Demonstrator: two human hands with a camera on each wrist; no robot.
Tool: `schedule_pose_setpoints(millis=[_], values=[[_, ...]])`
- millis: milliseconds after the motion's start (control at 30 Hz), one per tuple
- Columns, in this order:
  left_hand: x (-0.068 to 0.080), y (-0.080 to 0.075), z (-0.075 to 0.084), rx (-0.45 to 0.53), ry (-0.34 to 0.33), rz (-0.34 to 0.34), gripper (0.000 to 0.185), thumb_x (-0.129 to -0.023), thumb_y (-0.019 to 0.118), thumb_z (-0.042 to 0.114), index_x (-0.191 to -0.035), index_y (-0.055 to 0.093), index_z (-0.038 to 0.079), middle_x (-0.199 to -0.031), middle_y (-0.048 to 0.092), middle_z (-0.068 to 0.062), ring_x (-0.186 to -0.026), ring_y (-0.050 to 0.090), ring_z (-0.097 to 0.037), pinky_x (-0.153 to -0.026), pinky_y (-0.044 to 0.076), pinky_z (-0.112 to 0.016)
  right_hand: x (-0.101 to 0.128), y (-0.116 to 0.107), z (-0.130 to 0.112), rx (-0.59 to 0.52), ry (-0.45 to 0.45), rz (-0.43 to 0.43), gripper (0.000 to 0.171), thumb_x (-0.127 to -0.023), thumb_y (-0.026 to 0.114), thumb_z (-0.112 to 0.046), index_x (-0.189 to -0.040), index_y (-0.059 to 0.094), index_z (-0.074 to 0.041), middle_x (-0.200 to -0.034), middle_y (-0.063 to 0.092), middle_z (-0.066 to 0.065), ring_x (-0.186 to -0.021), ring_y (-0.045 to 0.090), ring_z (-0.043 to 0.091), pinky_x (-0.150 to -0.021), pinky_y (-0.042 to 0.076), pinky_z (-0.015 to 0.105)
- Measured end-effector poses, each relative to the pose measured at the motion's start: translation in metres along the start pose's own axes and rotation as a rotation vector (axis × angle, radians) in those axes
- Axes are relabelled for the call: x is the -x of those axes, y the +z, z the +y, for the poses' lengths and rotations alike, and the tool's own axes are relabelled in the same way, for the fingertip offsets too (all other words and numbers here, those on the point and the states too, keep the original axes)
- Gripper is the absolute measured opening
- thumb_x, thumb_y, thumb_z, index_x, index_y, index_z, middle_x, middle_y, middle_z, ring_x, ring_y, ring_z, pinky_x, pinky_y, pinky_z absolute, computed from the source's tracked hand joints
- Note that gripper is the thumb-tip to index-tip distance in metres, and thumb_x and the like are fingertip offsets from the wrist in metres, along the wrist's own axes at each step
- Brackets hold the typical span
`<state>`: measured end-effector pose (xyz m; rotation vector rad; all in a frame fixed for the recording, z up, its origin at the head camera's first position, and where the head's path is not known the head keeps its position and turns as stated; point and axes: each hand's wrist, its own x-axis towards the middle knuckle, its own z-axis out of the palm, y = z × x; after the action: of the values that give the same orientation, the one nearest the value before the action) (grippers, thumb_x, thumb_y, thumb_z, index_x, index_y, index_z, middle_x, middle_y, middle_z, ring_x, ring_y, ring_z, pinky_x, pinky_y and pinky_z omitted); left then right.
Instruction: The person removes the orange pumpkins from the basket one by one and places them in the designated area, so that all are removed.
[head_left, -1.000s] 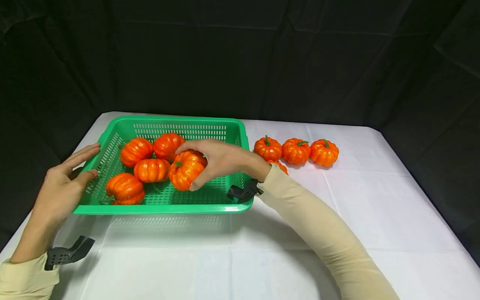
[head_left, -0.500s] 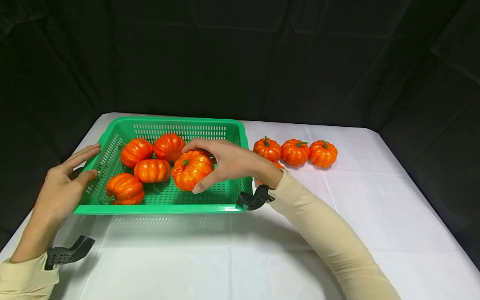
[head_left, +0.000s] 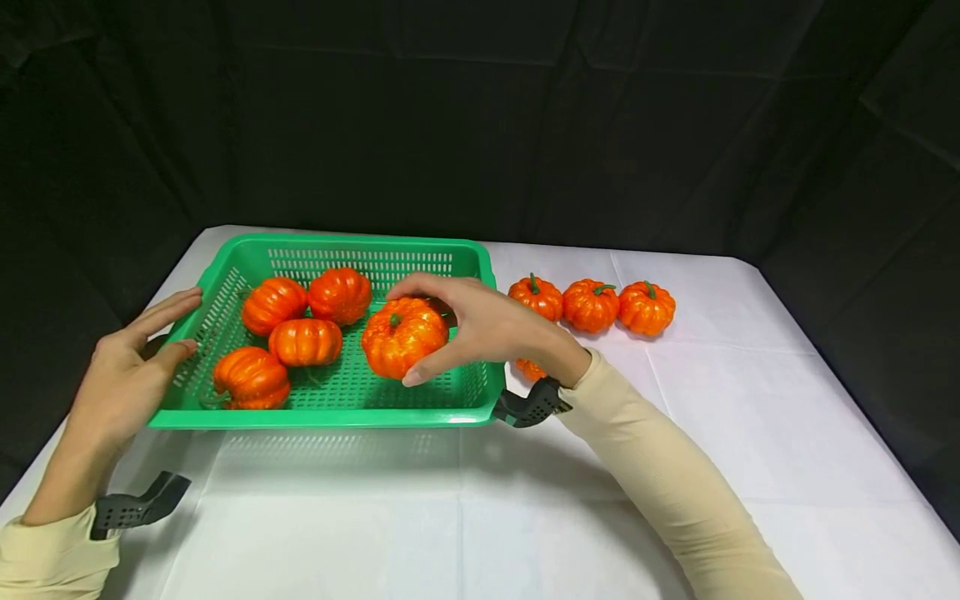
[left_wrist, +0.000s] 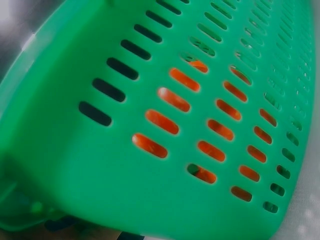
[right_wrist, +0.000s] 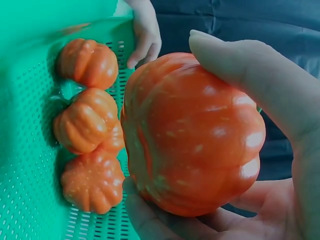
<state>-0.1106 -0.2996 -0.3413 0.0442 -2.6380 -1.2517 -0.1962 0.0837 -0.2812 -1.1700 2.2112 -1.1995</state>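
My right hand (head_left: 480, 325) grips a small orange pumpkin (head_left: 405, 337) with a green stem, thumb on the near side and fingers behind it. In the right wrist view this pumpkin (right_wrist: 192, 135) fills the middle, held over the right part of a green slotted plastic basket (head_left: 322, 418). Several other pumpkins (head_left: 305, 342) sit inside the basket, grouped toward its left. My left hand (head_left: 131, 367) rests at the basket's left rim with its fingers extended. In the left wrist view only the basket's slotted wall (left_wrist: 100, 165) shows, with orange behind the slots.
To the right of the basket, a row of pumpkins (head_left: 591, 306) lies on the white cloth-covered table (head_left: 750, 400). Another pumpkin (head_left: 531, 369) is mostly hidden behind my right wrist. A black curtain (head_left: 480, 125) encloses the back and sides.
My right hand has moved right, carrying the gripped pumpkin away from the others in the basket. The left hand and the basket stay in place.
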Motion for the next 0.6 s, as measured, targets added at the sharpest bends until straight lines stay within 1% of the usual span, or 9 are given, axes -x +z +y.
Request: schedule_pose_setpoints(millis=[133, 267, 400, 600], values=[[0.000, 0.000, 0.000, 0.003, 0.001, 0.000, 0.050, -0.109, 0.049, 0.017, -0.159, 0.047, 0.016, -0.165, 0.037, 0.001, -0.149, 0.032, -0.025, -0.104, 0.033, -0.015, 0.006, -0.001, 0.001, -0.018, 0.001, 0.013, 0.074, -0.078, 0.093, -0.030, -0.140, 0.055, -0.015, -0.125, 0.064, -0.002, -0.112, 0.061, 0.017, -0.091, 0.056, 0.037], [0.000, 0.000, -0.001, 0.003, 0.005, 0.001, 0.050, -0.109, 0.050, 0.016, -0.158, 0.047, 0.016, -0.165, 0.038, 0.001, -0.149, 0.032, -0.023, -0.105, 0.033, -0.015, 0.010, -0.002, 0.003, -0.010, 0.006, 0.027, 0.073, -0.078, 0.093, -0.030, -0.139, 0.056, -0.016, -0.126, 0.063, -0.003, -0.112, 0.061, 0.017, -0.092, 0.056, 0.038], [0.001, 0.001, -0.001, 0.007, 0.011, 0.003, 0.049, -0.109, 0.049, 0.016, -0.158, 0.047, 0.015, -0.165, 0.037, 0.001, -0.150, 0.030, -0.022, -0.109, 0.031, -0.018, 0.015, -0.002, 0.003, -0.009, 0.011, 0.045, 0.072, -0.078, 0.093, -0.029, -0.138, 0.056, -0.016, -0.126, 0.064, -0.003, -0.110, 0.062, 0.016, -0.092, 0.055, 0.039], [0.001, 0.001, 0.000, 0.003, 0.009, 0.003, 0.050, -0.109, 0.049, 0.017, -0.158, 0.047, 0.015, -0.165, 0.037, 0.000, -0.150, 0.031, -0.023, -0.104, 0.032, -0.015, 0.024, -0.005, 0.001, -0.038, 0.041, 0.076, 0.073, -0.077, 0.093, -0.030, -0.139, 0.056, -0.017, -0.125, 0.065, -0.003, -0.110, 0.063, 0.016, -0.093, 0.055, 0.039]])
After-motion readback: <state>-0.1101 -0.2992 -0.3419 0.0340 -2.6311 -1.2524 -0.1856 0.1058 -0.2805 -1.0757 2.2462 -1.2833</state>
